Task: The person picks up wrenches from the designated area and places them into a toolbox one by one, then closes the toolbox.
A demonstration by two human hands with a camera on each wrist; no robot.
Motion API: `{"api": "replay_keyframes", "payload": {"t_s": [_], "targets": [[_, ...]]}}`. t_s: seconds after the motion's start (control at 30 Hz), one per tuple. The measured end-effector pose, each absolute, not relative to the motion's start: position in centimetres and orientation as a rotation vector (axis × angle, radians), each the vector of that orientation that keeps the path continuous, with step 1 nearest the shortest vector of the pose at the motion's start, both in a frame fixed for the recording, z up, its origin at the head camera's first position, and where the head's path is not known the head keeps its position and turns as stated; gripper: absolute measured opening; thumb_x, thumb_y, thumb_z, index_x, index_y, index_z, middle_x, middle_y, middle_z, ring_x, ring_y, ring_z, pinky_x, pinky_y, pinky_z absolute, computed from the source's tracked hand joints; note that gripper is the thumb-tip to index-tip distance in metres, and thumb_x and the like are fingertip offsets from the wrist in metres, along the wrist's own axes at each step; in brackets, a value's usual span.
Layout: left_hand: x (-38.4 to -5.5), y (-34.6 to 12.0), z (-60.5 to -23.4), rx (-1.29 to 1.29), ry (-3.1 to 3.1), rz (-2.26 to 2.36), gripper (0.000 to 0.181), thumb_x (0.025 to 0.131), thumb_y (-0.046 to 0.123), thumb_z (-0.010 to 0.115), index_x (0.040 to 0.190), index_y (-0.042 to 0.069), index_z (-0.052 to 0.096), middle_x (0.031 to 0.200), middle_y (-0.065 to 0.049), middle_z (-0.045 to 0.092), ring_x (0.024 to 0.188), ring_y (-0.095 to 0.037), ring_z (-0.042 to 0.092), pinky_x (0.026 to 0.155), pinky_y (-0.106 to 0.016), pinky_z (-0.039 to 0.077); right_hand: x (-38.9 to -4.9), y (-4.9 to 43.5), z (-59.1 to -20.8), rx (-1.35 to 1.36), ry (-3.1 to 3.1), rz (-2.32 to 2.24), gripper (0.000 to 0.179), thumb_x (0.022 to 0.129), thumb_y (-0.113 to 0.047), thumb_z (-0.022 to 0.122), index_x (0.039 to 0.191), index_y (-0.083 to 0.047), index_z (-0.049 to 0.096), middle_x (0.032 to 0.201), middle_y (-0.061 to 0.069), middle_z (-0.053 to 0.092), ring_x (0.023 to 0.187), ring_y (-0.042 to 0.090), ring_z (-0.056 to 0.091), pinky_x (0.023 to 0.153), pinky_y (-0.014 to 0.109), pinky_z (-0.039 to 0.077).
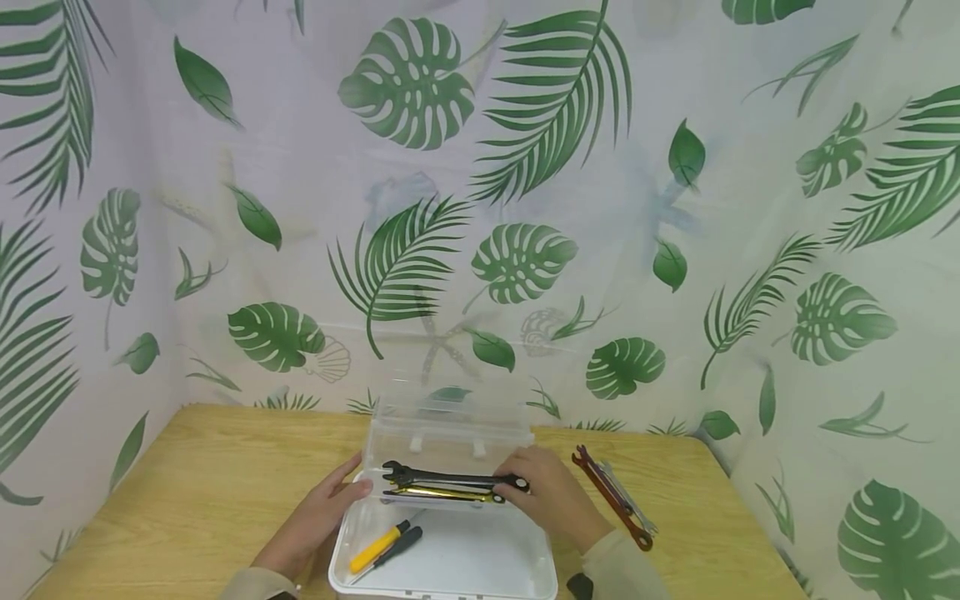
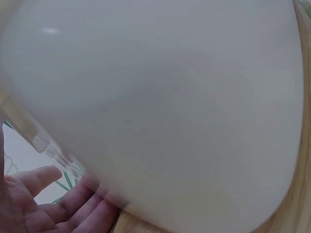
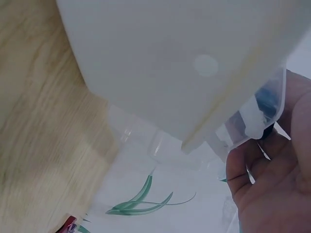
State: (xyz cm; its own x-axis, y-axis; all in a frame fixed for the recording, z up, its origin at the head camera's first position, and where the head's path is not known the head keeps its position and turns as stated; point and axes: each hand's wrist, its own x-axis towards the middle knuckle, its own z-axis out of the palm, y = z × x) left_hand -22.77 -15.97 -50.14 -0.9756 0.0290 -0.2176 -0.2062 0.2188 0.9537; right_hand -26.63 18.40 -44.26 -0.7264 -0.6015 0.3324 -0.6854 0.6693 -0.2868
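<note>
A white toolbox stands with its clear lid raised at the back. Across its rear is a clear tray holding a black wrench and a gold-coloured wrench. My right hand grips the tray's right end beside the wrench ends; in the right wrist view, the fingers curl at the tray's corner. At the left end, my left hand rests its thumb on the tray, index finger extended. In the left wrist view, its other fingers lie loosely along the box's outer wall.
In the box lie a yellow-handled tool and a black-handled screwdriver. To the right, a red-brown wrench and silver wrenches lie on the wooden table. A leaf-patterned sheet hangs around the table.
</note>
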Motion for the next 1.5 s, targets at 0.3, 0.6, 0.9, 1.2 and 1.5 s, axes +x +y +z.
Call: {"api": "replay_keyframes", "payload": {"t_s": [0.3, 0.6, 0.9, 1.2, 1.5], "targets": [[-22.8, -15.8, -50.3, -0.142, 2.301, 1.874, 0.086, 0.097, 0.056, 0.063, 0.163, 0.014, 0.031, 0.144, -0.028, 0.057, 0.128, -0.044, 0.058, 0.11, -0.069, 0.038, -26.4, 19.1, -44.1, 1.029, -2.702, 0.734, 0.018, 0.102, -0.025, 0.067, 0.113, -0.015, 0.077, 0.108, -0.008, 0.07, 0.101, 0.015, 0.065, 0.089, 0.04, 0.057], [-23.0, -15.8, -50.5, -0.152, 2.314, 1.847, 0.087, 0.096, 0.059, 0.062, 0.163, 0.014, 0.03, 0.145, -0.028, 0.056, 0.13, -0.046, 0.057, 0.111, -0.071, 0.037, -24.5, 21.1, -43.7, 0.86, -2.562, 0.793, 0.021, 0.097, -0.017, 0.073, 0.119, -0.016, 0.074, 0.112, -0.01, 0.07, 0.105, 0.011, 0.065, 0.09, 0.04, 0.058], [-23.0, -15.8, -50.5, -0.151, 2.315, 1.834, 0.088, 0.096, 0.059, 0.062, 0.164, 0.015, 0.028, 0.148, -0.029, 0.053, 0.132, -0.047, 0.054, 0.111, -0.071, 0.036, -23.2, 24.7, -44.1, 0.684, -2.504, 0.794, 0.042, 0.091, -0.012, 0.08, 0.131, -0.014, 0.067, 0.109, -0.009, 0.067, 0.096, 0.008, 0.061, 0.08, 0.034, 0.057], [-22.8, -15.8, -50.7, -0.138, 2.267, 1.877, 0.082, 0.099, 0.054, 0.061, 0.164, 0.016, 0.027, 0.144, -0.026, 0.057, 0.125, -0.042, 0.06, 0.108, -0.071, 0.041, -21.9, 28.6, -44.7, 0.563, -2.475, 0.778, 0.038, 0.091, -0.01, 0.08, 0.127, -0.011, 0.069, 0.111, -0.005, 0.07, 0.094, 0.016, 0.067, 0.076, 0.033, 0.059], [-22.6, -16.0, -50.6, -0.139, 2.294, 1.852, 0.083, 0.099, 0.055, 0.06, 0.164, 0.015, 0.027, 0.142, -0.025, 0.058, 0.123, -0.041, 0.062, 0.107, -0.07, 0.041, -20.4, 31.6, -45.1, 0.391, -2.583, 0.683, 0.034, 0.096, -0.017, 0.075, 0.129, -0.011, 0.068, 0.113, -0.003, 0.07, 0.094, 0.018, 0.066, 0.077, 0.033, 0.056]]}}
